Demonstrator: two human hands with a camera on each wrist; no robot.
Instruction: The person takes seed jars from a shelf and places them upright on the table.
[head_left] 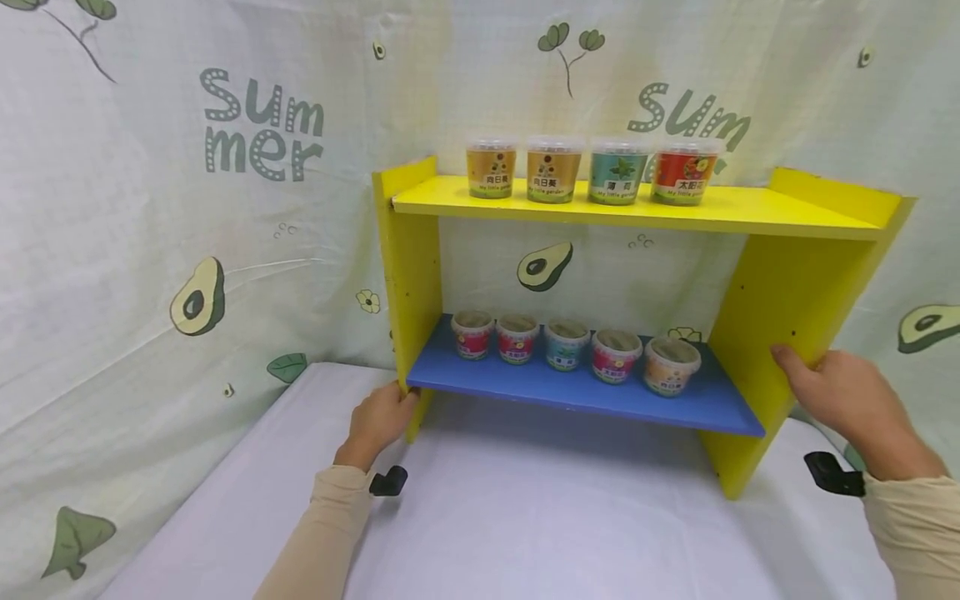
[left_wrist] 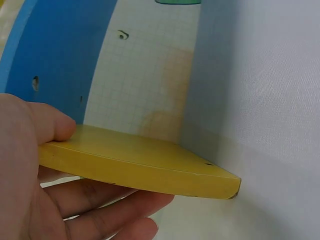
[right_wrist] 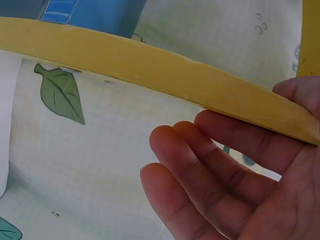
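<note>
In beige sleeves (head_left: 318, 529), pinched the shelf unit (head_left: 637, 221) at its yellow ends with left hand (head_left: 378, 419) and right hand (head_left: 855, 393), on or perhaps just above the tabletop (head_left: 570, 517); saw tubs (head_left: 555, 177) on both its levels.

Beige sleeves (head_left: 318, 529) (creased) — black wrist cameras (head_left: 388, 481).

Reaching forward and well apart, a person's left arm (head_left: 318, 521) and right arm (head_left: 915, 525) are extending in long, wrinkled beige sleeves. The bare left hand (head_left: 378, 421) is gripping, its thumb (left_wrist: 55, 122) lying above slightly parted fingers (left_wrist: 125, 212) that are stretching out below. The bare right hand (head_left: 855, 396) is pinching between thumb and index finger (right_wrist: 250, 140), while its three other fingers (right_wrist: 200, 172) are curving loosely beneath.
</note>
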